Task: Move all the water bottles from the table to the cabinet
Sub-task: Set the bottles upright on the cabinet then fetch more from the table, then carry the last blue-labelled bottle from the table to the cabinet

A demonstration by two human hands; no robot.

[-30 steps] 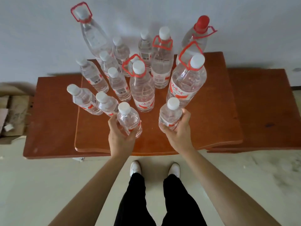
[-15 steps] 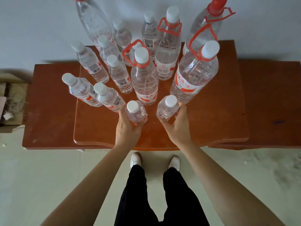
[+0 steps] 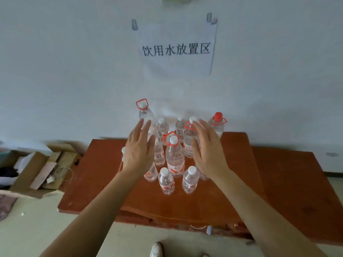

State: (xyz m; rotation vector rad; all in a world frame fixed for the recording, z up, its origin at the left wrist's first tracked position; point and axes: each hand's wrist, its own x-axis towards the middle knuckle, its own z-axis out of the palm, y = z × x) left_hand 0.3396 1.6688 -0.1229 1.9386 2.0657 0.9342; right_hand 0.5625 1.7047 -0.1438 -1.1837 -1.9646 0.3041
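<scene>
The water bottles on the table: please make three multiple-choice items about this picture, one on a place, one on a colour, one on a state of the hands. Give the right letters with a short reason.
1. Where is the paper sign?
A. On the wall above the bottles
B. Flat on the table
C. On the floor

2. What colour is the cap of the bottle at the back right?
A. White
B. Red
C. Blue

3. What are the left hand and right hand doing?
A. Each grips a bottle
B. Both are open and hold nothing
C. Both rest flat on the table

Answers:
1 A: the sheet hangs on the white wall, higher than the bottle caps.
2 B: its cap is red, while the nearby caps are white.
3 B: the fingers are spread in front of the bottles and nothing is in either palm.
</scene>
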